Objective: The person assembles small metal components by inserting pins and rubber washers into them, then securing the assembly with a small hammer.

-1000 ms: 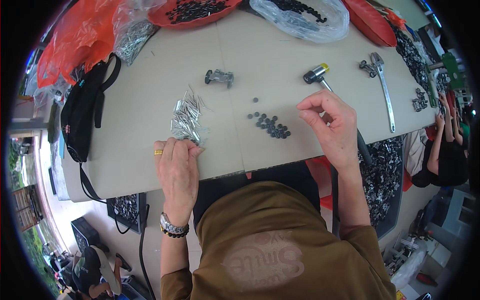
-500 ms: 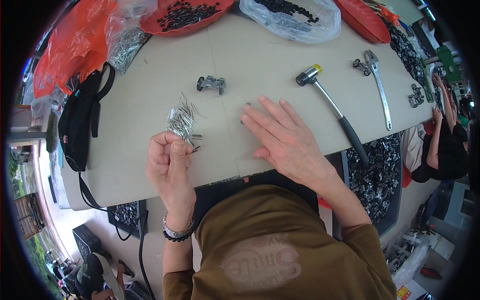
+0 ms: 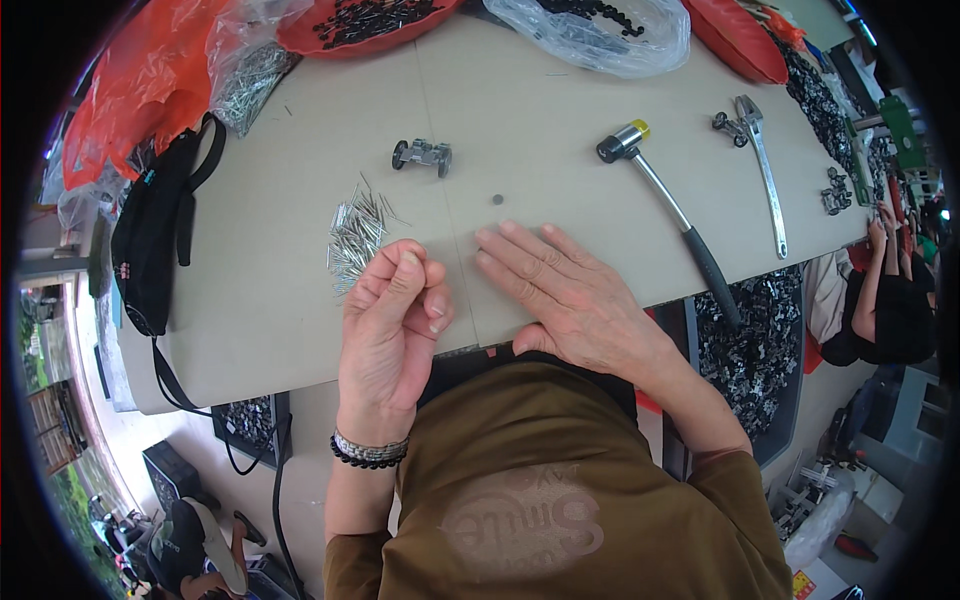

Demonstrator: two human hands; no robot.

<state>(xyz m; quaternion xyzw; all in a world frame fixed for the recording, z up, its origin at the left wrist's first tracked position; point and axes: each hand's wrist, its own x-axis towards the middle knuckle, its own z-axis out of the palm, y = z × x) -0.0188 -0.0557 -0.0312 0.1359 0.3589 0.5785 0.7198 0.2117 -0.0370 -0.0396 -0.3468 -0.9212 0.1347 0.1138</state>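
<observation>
My left hand (image 3: 392, 315) hovers by the near side of a pile of thin metal pins (image 3: 356, 232), thumb and fingers pinched together. Whatever the pinch holds, if anything, is too small to make out. Flat on the table, my right hand (image 3: 570, 285) has its fingers stretched out. Just beyond its fingertips lies a small dark disc (image 3: 498, 199). A small metal part with black wheels (image 3: 423, 157) stands past the pin pile.
On the right lie a two-faced hammer (image 3: 660, 200), an adjustable wrench (image 3: 765, 185) and small wheeled parts (image 3: 836, 192). A black pouch (image 3: 160, 240) sits at left. Along the far edge are a red bowl (image 3: 430, 22) and a clear bag (image 3: 600, 55). Bins of parts (image 3: 750, 355) stand below.
My left hand has moved right, off the near end of the pin pile. My right hand has drawn slightly toward me, and the dark disc is now uncovered.
</observation>
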